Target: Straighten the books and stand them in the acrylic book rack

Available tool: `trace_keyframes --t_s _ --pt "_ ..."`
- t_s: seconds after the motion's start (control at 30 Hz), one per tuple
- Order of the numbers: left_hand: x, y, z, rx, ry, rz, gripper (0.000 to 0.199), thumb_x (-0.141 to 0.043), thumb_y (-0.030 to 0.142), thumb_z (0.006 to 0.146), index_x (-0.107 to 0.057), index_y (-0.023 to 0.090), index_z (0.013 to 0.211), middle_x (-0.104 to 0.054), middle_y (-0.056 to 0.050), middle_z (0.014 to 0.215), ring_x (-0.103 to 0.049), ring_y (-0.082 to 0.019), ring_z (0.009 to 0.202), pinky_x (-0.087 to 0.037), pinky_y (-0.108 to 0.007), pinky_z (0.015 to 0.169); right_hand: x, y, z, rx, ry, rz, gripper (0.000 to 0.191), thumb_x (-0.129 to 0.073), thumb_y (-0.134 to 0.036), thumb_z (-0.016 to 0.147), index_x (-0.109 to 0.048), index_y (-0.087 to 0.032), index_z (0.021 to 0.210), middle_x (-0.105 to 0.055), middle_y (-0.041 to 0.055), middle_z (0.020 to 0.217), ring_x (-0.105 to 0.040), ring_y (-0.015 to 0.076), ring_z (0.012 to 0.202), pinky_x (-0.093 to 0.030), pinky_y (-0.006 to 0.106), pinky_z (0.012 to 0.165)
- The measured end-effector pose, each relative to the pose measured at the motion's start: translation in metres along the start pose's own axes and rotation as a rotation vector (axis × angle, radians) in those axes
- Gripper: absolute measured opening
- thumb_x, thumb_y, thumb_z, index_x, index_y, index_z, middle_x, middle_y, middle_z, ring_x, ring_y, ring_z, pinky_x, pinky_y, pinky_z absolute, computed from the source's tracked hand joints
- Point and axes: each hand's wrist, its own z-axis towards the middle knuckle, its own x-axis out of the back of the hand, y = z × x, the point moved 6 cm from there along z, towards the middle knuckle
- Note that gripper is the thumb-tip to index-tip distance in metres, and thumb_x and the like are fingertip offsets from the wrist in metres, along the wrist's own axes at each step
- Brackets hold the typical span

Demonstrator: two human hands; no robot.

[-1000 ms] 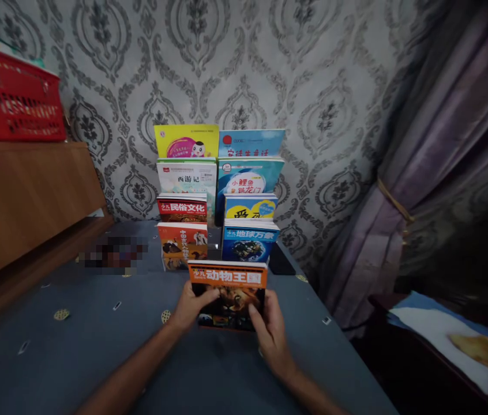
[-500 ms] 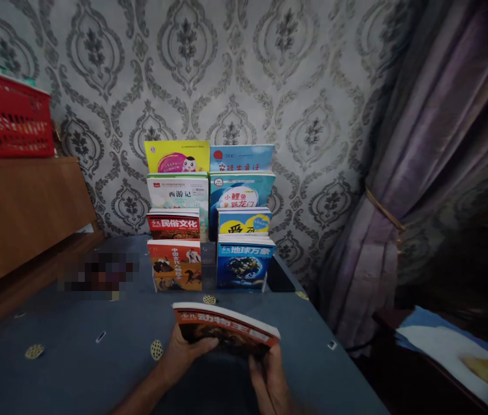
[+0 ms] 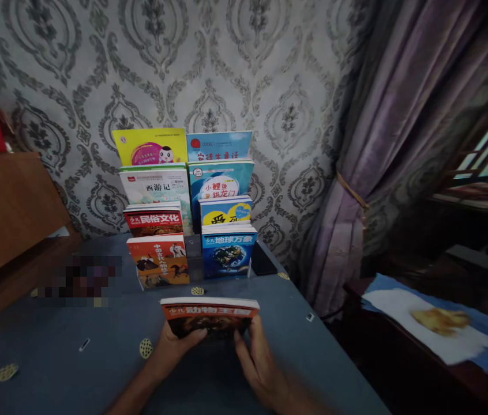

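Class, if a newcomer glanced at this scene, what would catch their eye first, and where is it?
Probably the two tiered columns of upright, brightly coloured books near the centre, in front of grey damask-patterned wallpaper. Next, perhaps, the orange-and-black paperback book nearer the viewer, held between the left hand and the right hand. At the right hangs a purple cloth curtain, gathered by a tan tie.

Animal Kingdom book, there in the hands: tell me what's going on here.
A person's left hand and right hand grip the Animal Kingdom book by its sides, over the blue-grey table. Its front cover faces the person. Beyond it and apart from it, a left column of books and a right column of books stand before the patterned wallpaper.
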Motion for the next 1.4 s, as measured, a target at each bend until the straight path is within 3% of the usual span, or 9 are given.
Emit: trace_keyframes --t_s 0.23,0.7,1.0,1.2,1.4 --pt "-0.006 0.015 -0.002 -0.002 -0.040 0.027 0.067 -0.086 0.060 0.055 -0.074 0.019 0.107 -0.077 -0.011 0.112 -0.070 -0.033 0.111 -0.053 -0.047 0.104 0.008 0.001 0.009 -0.022 0.002 -0.040 0.038 -0.041 -0.043 0.102 -0.055 -0.024 0.131 -0.070 0.0106 0.124 -0.067 0.0276 0.116 -0.059 0.043 0.098" --pt "-0.002 0.005 0.000 -0.028 -0.068 0.064 0.066 -0.083 0.061 0.062 -0.071 0.018 0.111 -0.076 -0.012 0.116 -0.069 -0.033 0.114 -0.052 -0.048 0.106 0.019 -0.007 0.011 0.005 0.008 -0.066 0.041 -0.046 -0.049 0.100 -0.058 -0.024 0.131 -0.070 0.0113 0.125 -0.068 0.0279 0.115 -0.058 0.042 0.098" --pt "-0.001 0.004 0.000 -0.054 -0.094 0.059 0.063 -0.082 0.058 0.067 -0.070 0.018 0.115 -0.074 -0.011 0.120 -0.067 -0.031 0.118 -0.049 -0.046 0.109 0.023 -0.015 0.016 0.007 -0.025 -0.086 0.032 -0.045 -0.042 0.101 -0.061 -0.022 0.118 -0.075 0.0105 0.100 -0.073 0.0251 0.089 -0.063 0.036 0.079" --pt "-0.003 0.011 -0.001 -0.051 -0.091 0.052 0.065 -0.083 0.058 0.064 -0.069 0.018 0.114 -0.075 -0.011 0.117 -0.069 -0.032 0.114 -0.052 -0.047 0.105 0.024 -0.019 0.017 -0.012 -0.036 -0.096 0.031 -0.045 -0.041 0.100 -0.059 -0.022 0.121 -0.075 0.0100 0.102 -0.073 0.0244 0.090 -0.062 0.033 0.074" --pt "-0.002 0.011 -0.001 -0.069 -0.105 0.068 0.060 -0.081 0.055 0.067 -0.070 0.018 0.113 -0.075 -0.011 0.118 -0.068 -0.032 0.116 -0.051 -0.047 0.107 0.020 -0.013 0.016 0.003 -0.052 -0.108 0.023 -0.046 -0.038 0.101 -0.060 -0.022 0.109 -0.073 0.0084 0.091 -0.071 0.0220 0.081 -0.061 0.033 0.075"
